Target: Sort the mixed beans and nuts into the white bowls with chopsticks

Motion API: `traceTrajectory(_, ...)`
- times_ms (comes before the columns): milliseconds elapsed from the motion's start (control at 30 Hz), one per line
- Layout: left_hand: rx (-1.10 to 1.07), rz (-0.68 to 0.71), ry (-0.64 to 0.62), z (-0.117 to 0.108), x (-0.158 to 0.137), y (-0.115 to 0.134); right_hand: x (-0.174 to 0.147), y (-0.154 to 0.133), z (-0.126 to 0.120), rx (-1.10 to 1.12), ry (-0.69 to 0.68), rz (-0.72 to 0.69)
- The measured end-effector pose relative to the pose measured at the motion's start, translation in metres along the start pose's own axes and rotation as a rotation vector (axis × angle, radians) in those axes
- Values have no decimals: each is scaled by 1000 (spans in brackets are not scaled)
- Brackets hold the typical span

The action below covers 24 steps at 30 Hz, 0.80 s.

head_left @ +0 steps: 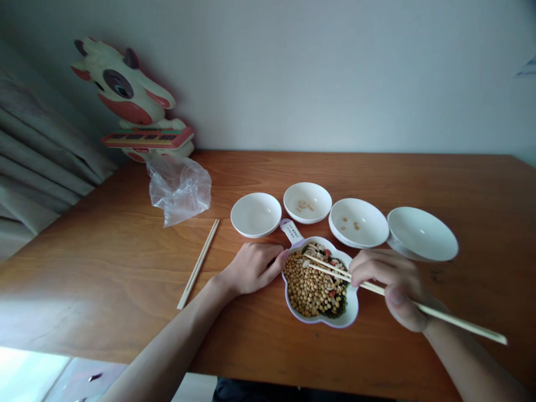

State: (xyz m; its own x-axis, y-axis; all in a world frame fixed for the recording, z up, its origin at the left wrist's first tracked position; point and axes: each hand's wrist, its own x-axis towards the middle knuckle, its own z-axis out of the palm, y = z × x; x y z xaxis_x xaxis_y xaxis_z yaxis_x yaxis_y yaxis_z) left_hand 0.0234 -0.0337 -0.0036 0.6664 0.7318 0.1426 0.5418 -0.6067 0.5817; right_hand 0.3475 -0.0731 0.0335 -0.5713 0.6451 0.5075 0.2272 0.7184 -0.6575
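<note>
My right hand (393, 285) grips a pair of wooden chopsticks (460, 322), their tips in a flower-shaped white bowl (352, 314) with a lilac rim and a short handle. The tips meet at a pale, flat seed-like piece among the contents. Yellow soybeans (304, 287) fill the bowl's left side; small dark green beans (341, 311), pale pieces and a few reddish ones lie on the right. My left hand (257, 268) rests on the table at the bowl's left edge, thumb pressed on the rim near the handle, fingers curled.
Several white bowls stand behind: an empty one (255, 215), one with pale slivers (307, 195), one with a few yellowish pieces (358, 215), and another empty one (422, 231). Spare chopsticks (198, 265), a plastic bag (180, 190) and a cow-shaped toy keyboard (144, 139) lie left.
</note>
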Motion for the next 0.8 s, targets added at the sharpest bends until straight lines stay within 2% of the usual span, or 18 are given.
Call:
traceTrajectory(267,-3,-14,-24,-1,-1,0,1,-15,5,-320,-122,-221)
traceTrajectory(400,-7,-21,-26,-1,-1,0,1,-16,8,-360,-134,-262)
traceTrajectory(633,2,-9,-8,1,-1,-1,-3,-8,10,-220,4,-199)
traceTrajectory(800,3,2,-9,0,-1,-2,-16,2,15,-23,206,-94)
